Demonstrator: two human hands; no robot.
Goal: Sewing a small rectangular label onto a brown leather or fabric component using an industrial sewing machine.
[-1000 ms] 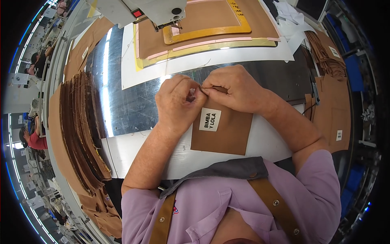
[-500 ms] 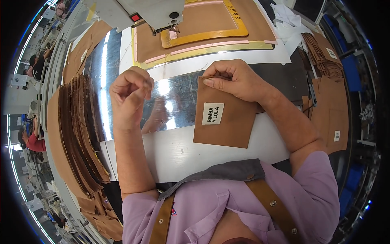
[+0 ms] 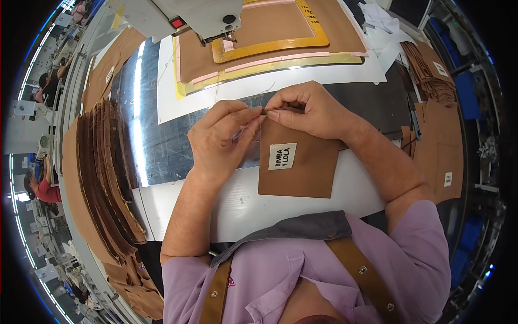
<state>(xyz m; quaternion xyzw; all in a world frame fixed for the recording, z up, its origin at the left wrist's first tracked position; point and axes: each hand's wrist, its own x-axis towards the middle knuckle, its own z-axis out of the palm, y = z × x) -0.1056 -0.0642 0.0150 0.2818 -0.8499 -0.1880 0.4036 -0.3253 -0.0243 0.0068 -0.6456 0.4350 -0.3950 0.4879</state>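
My right hand (image 3: 307,110) grips the top edge of a brown fabric or leather panel (image 3: 302,170) with thumb and fingers; a white printed label (image 3: 282,156) is on the panel. My left hand (image 3: 224,129) is pinched at that panel's top left corner, fingertips meeting my right thumb; what is between them is too small to make out, though a fine thread hangs nearby. The panel lies over the edge between a shiny metal plate (image 3: 162,151) and a white table (image 3: 189,205).
A sewing machine head (image 3: 210,16) overhangs a yellow template frame (image 3: 270,43) on brown material. Stacked brown pieces stand left (image 3: 97,178) and right (image 3: 437,146). White scraps (image 3: 380,21) lie at the back right. Co-workers (image 3: 48,81) sit along the far left.
My left hand swung out leftward half a second ago and is back at the panel's corner. The panel and my right hand sit slightly higher than a second ago.
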